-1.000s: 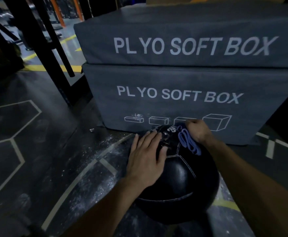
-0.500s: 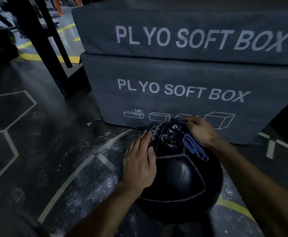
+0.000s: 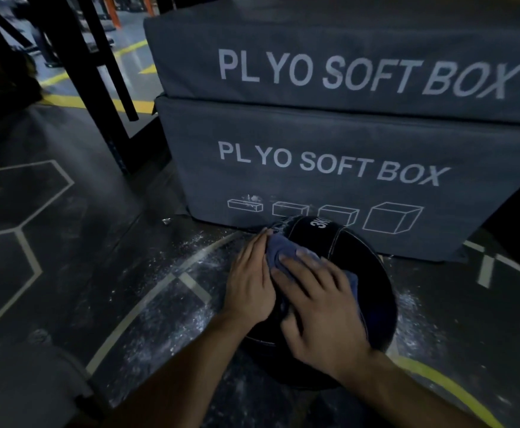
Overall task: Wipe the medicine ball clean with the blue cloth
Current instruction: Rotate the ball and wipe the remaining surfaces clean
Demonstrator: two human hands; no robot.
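Right hand (image 3: 320, 307) has slid blue cloth (image 3: 278, 249) leftward across medicine ball (image 3: 357, 251).

A: Where does the single view sit?
B: On the person's head, tilted forward and down over the forearms, close above the medicine ball (image 3: 360, 267) on the floor (image 3: 67, 273).
A: What does it face?
B: Two stacked plyo boxes (image 3: 329, 168) straight ahead, very near, filling the upper right. The wide lens bends the edges; black rack legs (image 3: 98, 75) lean at upper left.
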